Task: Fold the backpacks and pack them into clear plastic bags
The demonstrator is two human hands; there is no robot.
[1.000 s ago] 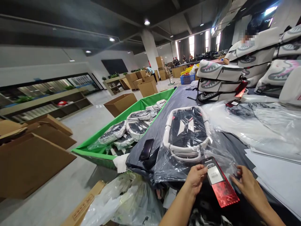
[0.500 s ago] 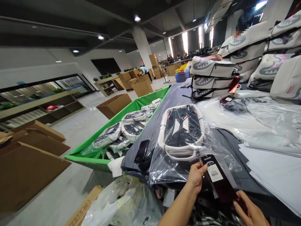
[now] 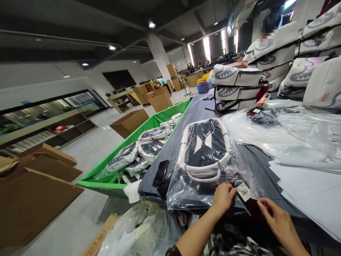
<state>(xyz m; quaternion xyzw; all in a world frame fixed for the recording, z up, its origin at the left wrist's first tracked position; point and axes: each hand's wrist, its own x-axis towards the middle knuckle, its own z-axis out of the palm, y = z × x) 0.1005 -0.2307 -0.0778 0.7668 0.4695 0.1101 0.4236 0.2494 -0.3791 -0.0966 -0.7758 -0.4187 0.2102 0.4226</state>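
Note:
A white-trimmed dark backpack (image 3: 205, 145) lies on the table in a clear plastic bag (image 3: 183, 193), the bag's near side toward me. At its near right corner my left hand (image 3: 225, 197) is closed, thumb and fingers pinching the left edge of a dark hang tag (image 3: 253, 206) with a white barcode label (image 3: 243, 192). My right hand (image 3: 274, 215) pinches the lower right end of that tag. The tag tilts beside the plastic; I cannot tell whether part of it sits inside the bag.
A black phone (image 3: 161, 173) lies at the table's left edge. Beyond that edge, a green-lined bin (image 3: 106, 180) holds several bagged backpacks. White backpacks (image 3: 237, 93) are stacked at the back right, near a person. Plastic bags (image 3: 293, 131) and white sheets (image 3: 306, 192) cover the right side.
My right hand has moved up and left with the tag's lower end. The tag now lies more foreshortened, its top end less visible. My left hand has barely moved.

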